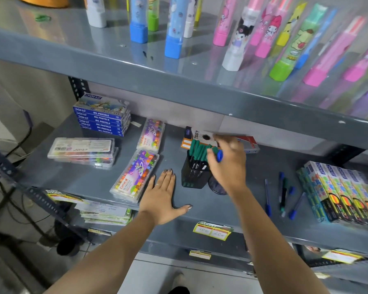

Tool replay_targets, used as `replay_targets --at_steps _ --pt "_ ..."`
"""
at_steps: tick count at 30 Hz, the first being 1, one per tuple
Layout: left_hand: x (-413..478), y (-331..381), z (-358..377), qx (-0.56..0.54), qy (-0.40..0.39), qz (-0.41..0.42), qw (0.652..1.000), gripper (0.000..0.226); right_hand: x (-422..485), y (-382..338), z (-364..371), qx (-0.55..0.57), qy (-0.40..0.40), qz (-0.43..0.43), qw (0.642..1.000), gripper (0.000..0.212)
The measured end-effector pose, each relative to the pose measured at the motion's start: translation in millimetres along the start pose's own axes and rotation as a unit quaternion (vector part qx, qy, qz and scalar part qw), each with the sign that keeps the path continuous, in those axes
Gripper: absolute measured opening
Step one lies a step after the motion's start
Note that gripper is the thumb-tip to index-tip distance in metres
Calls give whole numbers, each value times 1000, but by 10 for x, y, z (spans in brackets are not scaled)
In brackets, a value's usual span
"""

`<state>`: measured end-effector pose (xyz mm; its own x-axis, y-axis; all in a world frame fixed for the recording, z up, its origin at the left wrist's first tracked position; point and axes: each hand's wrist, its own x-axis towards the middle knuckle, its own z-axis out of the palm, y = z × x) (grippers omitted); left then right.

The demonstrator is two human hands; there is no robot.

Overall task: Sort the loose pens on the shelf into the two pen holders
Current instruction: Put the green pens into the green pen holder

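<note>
Pen holder [192,175]: mid-shelf [94,179], pens inside
Loose pens [284,196]: right of it
Pastel boxes [134,174]: left of it

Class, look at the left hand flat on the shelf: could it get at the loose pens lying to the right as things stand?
Probably not directly: the left hand has the black pen holder and the right hand between it and the loose pens.

Black mesh holder [192,177] stands upright mid-shelf, stuffed with green-capped pens [200,148]. Second dark holder [217,185] just at its 3 o'clock, mostly hidden. Loose blue and green pens [283,195] lie further toward 3 o'clock.
</note>
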<state>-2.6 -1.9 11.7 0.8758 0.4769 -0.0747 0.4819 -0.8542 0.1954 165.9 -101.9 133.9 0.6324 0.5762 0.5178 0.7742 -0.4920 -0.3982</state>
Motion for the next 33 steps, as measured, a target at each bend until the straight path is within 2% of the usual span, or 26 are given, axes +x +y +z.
replay_targets --at_steps 2,5,9,11,15,19,22,29,31,33 --pt "-1 4 -2 6 0 1 1000 114 23 263 -154 34 25 70 997 27" --pt "-1 9 -9 9 -3 3 1000 114 -19 769 -385 -46 47 178 982 18" --pt "5 4 -10 12 -7 3 1000 114 -231 1412 -627 -130 -34 365 921 21" --pt "5 2 -9 15 -7 4 1000 114 -340 1652 -662 -148 -71 417 894 25" --pt "9 3 -8 15 -6 4 1000 114 -433 1854 -622 -157 -131 444 872 31" --pt "9 7 -4 15 -7 4 1000 114 -437 1883 -604 -149 -141 458 865 32" --pt "11 2 0 16 -8 3 1000 114 -434 1908 -598 -138 -146 473 858 42" --pt "5 4 2 16 -5 5 1000 114 -394 1794 -697 -100 -65 488 865 38" --pt "2 1 7 17 -3 6 1000 115 -361 1693 -757 -77 -24 476 876 45" --pt "3 -1 10 16 -3 6 1000 115 -319 1525 -824 -27 5 459 888 65"
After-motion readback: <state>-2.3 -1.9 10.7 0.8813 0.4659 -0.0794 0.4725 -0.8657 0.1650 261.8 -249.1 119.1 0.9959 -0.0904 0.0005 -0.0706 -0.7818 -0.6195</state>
